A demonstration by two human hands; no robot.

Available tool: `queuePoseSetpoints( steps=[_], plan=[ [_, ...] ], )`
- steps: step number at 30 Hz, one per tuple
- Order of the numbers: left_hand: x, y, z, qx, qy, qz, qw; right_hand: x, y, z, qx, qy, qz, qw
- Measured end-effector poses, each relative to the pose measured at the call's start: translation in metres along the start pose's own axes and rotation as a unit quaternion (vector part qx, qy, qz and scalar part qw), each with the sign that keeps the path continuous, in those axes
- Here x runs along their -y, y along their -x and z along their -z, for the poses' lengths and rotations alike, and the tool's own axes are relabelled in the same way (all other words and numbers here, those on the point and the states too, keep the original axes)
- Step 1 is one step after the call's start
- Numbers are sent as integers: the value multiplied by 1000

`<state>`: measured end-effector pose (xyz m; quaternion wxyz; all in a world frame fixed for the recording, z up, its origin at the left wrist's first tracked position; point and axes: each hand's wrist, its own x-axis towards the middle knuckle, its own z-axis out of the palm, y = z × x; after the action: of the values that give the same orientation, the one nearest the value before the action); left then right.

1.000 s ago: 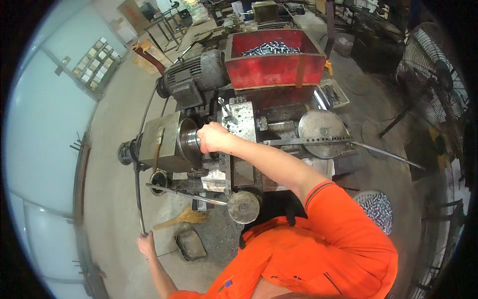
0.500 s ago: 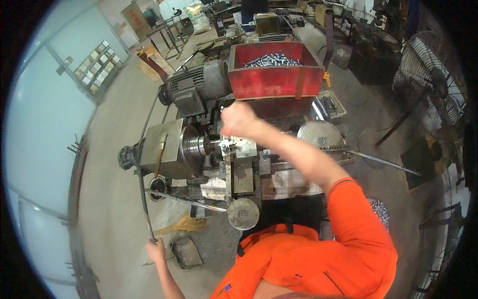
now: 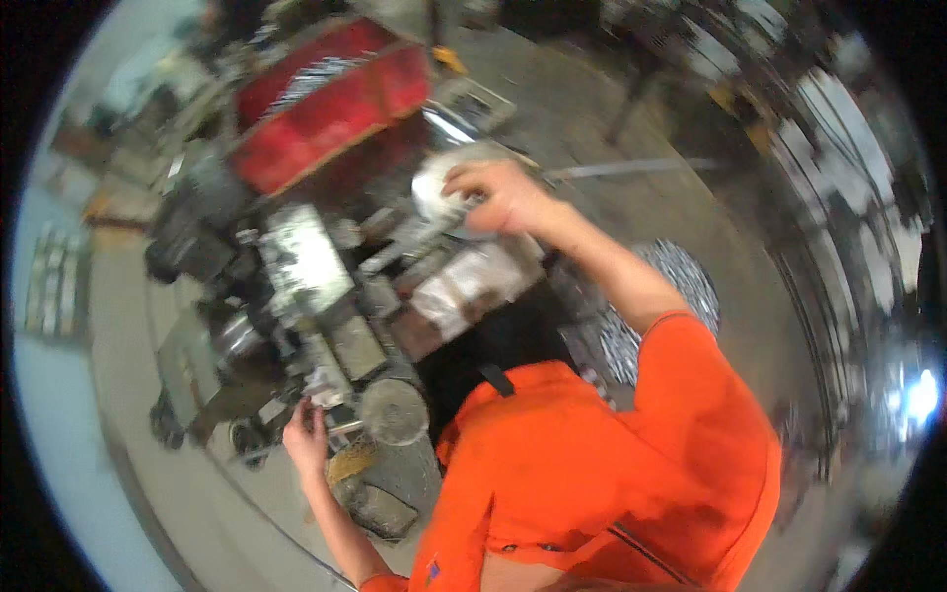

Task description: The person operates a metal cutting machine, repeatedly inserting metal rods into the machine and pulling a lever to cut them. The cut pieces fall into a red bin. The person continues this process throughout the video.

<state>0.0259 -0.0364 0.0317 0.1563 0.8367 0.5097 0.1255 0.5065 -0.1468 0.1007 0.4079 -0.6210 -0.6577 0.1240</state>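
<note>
My right hand point(image 3: 503, 200) is at the round metal disc point(image 3: 432, 189) on the machine's right side, fingers curved and apart from the thumb. Blur hides whether it touches the disc. Low on the left, my left hand point(image 3: 308, 441) points its slightly spread fingers up beside a small shiny metal piece point(image 3: 324, 385), with nothing visible in them. Close to it are the machine's grey spindle housing point(image 3: 187, 365) and a second round disc point(image 3: 394, 411). A bright metal block point(image 3: 308, 259) stands between the two hands.
Behind the machine is a red bin point(image 3: 330, 128) of small metal pieces. A dark motor point(image 3: 197, 217) stands left of it. More metal pieces lie in a round heap point(image 3: 681, 281) beyond my right forearm. A scoop-like container point(image 3: 385, 513) is on the floor near my left forearm.
The view has swung right and blurred. My left hand has let go of the long rod and come to the machine. My right hand has moved from the middle fixture to the right disc.
</note>
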Motion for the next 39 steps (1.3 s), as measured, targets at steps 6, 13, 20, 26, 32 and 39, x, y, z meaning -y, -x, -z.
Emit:
queuePoseSetpoints(
  steps=[6, 13, 20, 26, 32, 39],
  plan=[
    [33, -27, -29, 44, 120, 97, 987, -127, 237, 104, -28, 328, -422, 845],
    [42, -28, -32, 11, 60, 66, 996, -168, 330, 26, 167, 313, -514, 781],
    [2, -21, -12, 20, -29, 157, 987, -181, 329, 7, 316, 297, -496, 752],
    [-11, -14, -8, -12, -51, 177, 983, -206, 316, -2, 292, 333, -495, 748],
    [-8, -15, -8, -31, -35, 146, 988, -219, 326, -5, 237, 364, -473, 767],
    [-28, 1, 27, -23, 236, 60, 970, -125, 268, 13, -55, 197, -393, 897]
  ],
)
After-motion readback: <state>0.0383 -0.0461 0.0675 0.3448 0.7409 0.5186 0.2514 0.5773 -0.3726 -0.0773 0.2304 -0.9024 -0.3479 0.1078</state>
